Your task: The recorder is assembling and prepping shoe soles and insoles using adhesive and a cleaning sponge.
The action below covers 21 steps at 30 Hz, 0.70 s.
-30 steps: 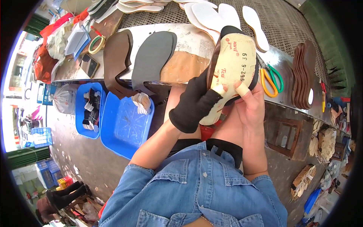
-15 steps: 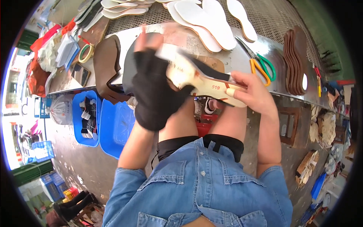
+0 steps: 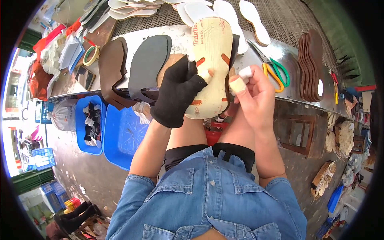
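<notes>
Surface: scissors, grey sheet, brown stack
Mesh: white insoles
Floor: grey, white-flecked
Left hand: clamped on cream sole
Right hand: beside sole; grip indeterminable

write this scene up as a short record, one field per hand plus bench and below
left hand: black-gloved hand, gripping a cream insole
right hand: bare hand with taped tips, beside the insole; contact unclear
bench: scissors, brown stacked pieces, grey sheet, white insoles
below: two blue tubs, left of the person's legs
</notes>
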Available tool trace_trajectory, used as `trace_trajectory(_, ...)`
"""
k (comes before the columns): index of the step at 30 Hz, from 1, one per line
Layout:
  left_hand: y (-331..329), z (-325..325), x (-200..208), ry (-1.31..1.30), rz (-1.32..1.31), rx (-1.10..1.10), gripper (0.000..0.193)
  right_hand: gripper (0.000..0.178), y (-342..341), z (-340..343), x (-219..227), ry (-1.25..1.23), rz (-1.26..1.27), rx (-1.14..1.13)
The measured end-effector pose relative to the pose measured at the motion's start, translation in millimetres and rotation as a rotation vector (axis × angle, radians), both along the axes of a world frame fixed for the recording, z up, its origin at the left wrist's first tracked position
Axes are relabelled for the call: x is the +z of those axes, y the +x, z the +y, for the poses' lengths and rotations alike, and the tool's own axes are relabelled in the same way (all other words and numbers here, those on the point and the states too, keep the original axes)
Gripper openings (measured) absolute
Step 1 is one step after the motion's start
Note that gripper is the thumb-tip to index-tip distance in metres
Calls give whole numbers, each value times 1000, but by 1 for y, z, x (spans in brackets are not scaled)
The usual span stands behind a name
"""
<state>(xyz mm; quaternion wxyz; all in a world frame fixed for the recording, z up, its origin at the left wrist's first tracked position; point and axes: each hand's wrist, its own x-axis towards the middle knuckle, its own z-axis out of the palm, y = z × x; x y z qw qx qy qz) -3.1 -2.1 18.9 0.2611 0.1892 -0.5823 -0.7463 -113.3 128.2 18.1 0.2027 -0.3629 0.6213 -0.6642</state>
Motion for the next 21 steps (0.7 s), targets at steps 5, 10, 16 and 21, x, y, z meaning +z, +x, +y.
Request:
trace_trajectory(5,4,5,3,44,29,-15,30,17,-9,-15,14,46,346,-34)
trace_trajectory(10,2,10,8,107,62,-30,33,17,-19,-15,14,-128,592,92)
trace_trajectory(16,5,8,-13,277,170,-95,37,31,-1,-21,-4,-219,-441,180)
trace_trajectory(21,1,13,-9,177,125,-30,33,22,-11,-25,-10,-112,-119,230)
